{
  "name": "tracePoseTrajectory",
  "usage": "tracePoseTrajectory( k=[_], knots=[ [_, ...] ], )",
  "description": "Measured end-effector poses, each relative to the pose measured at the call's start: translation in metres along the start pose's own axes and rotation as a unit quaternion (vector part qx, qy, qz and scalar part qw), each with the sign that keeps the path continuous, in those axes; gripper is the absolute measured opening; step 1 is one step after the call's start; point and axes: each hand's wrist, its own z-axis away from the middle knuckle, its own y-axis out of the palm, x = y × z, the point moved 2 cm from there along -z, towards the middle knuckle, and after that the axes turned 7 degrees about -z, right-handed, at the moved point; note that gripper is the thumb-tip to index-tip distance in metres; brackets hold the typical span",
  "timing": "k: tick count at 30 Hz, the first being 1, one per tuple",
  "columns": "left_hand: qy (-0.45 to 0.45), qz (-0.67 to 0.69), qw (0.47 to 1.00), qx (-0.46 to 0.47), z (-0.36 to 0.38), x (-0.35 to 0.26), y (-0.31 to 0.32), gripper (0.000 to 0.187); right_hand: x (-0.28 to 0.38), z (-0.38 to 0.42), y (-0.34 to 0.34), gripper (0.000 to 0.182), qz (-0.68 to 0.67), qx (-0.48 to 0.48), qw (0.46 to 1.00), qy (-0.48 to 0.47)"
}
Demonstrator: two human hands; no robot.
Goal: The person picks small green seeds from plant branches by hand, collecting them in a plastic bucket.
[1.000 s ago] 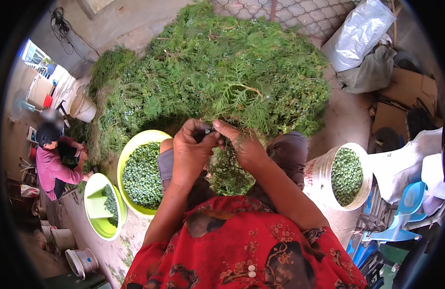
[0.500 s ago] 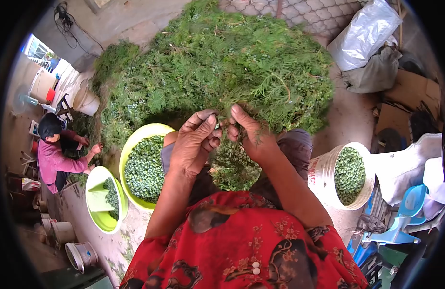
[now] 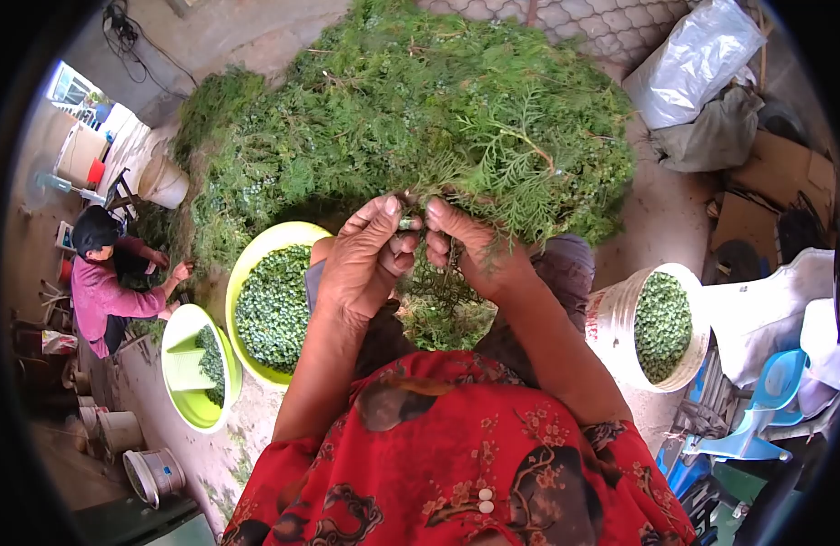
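My left hand (image 3: 361, 259) is closed in a pinch, with a small pale-green seed cone (image 3: 406, 222) showing at the thumb and fingertip. Close beside it, my right hand (image 3: 479, 255) has its fingers closed round a leafy evergreen sprig (image 3: 435, 284), whose thin dark-green strands hang below the hands. The fingertips of the two hands nearly meet. Just beyond them rises a large heap of cut evergreen branches (image 3: 384, 118). To the left stands a yellow-green tub (image 3: 241, 273) full of small green cones; on the right is a white bucket (image 3: 611, 332) of similar cones.
A co-worker in a pink top (image 3: 111, 296) crouches at the left by the heap. Nearby sits a smaller green basin (image 3: 179, 364) holding a scoop and cones. White sacks (image 3: 693, 64), cardboard (image 3: 784, 168) and a light-blue plastic object (image 3: 775, 391) lie along the right side.
My fingertips have shifted slightly, and the small cone now shows more plainly at my left thumb. A frond beyond my right hand stands out more. The co-worker's head has turned down.
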Motion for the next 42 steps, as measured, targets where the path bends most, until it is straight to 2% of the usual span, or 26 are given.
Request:
tracePoseTrajectory(
  k=[5,10,14,16,21,24,28,32,34,35,36,37,38,39,41,42],
  knots=[
    [-0.034,0.028,0.998,0.045,0.002,-0.002,0.001,0.022,0.000,-0.003,-0.008,0.029,-0.065,0.001,0.998,0.006],
    [-0.030,0.024,0.999,0.025,0.003,-0.005,0.003,0.023,0.005,-0.006,-0.010,0.031,-0.044,-0.068,0.997,0.013],
    [-0.025,0.012,0.999,0.023,0.005,-0.006,0.006,0.022,0.001,-0.007,-0.016,0.027,0.008,-0.054,0.998,0.007],
    [-0.006,-0.036,0.999,0.030,0.006,-0.005,0.004,0.019,0.003,-0.003,-0.006,0.025,0.004,-0.018,1.000,-0.005],
    [0.050,-0.068,0.996,0.015,0.005,-0.002,0.002,0.016,-0.001,0.001,0.003,0.025,0.064,-0.005,0.998,-0.007],
    [0.088,-0.122,0.988,-0.022,0.006,-0.001,0.002,0.014,-0.007,0.001,0.009,0.023,0.124,0.078,0.989,0.007],
    [0.138,-0.239,0.959,-0.059,0.008,0.000,0.000,0.011,-0.010,0.001,0.009,0.018,0.137,0.043,0.990,0.003],
    [0.129,-0.222,0.965,-0.044,0.010,-0.001,0.000,0.014,-0.016,-0.002,0.001,0.012,0.155,0.018,0.987,-0.025],
    [0.052,-0.084,0.995,-0.006,0.007,0.000,-0.005,0.017,-0.017,-0.005,-0.006,0.012,0.064,0.040,0.997,-0.007],
    [0.052,-0.083,0.995,-0.005,0.007,-0.002,-0.006,0.017,-0.024,-0.006,-0.010,0.012,0.065,0.040,0.997,-0.006],
    [0.028,-0.062,0.998,-0.004,0.009,-0.005,-0.005,0.017,-0.025,-0.004,-0.007,0.012,0.139,0.071,0.975,-0.156],
    [0.005,-0.041,0.999,-0.002,0.010,-0.007,-0.005,0.018,-0.023,-0.001,-0.003,0.014,0.209,0.099,0.925,-0.301],
    [0.004,-0.040,0.999,-0.002,0.010,-0.009,-0.006,0.018,-0.018,-0.004,-0.010,0.016,0.035,0.086,0.989,-0.119],
    [-0.005,-0.017,1.000,-0.001,0.011,-0.010,-0.007,0.018,-0.010,-0.007,-0.011,0.016,0.035,0.086,0.989,-0.119],
    [-0.016,0.009,1.000,-0.003,0.016,-0.016,-0.013,0.019,-0.004,-0.014,-0.017,0.018,-0.139,-0.006,0.990,-0.021],
    [0.013,-0.018,0.999,-0.024,0.022,-0.026,-0.020,0.019,0.002,-0.014,-0.018,0.018,-0.156,-0.026,0.986,-0.052]
  ],
)
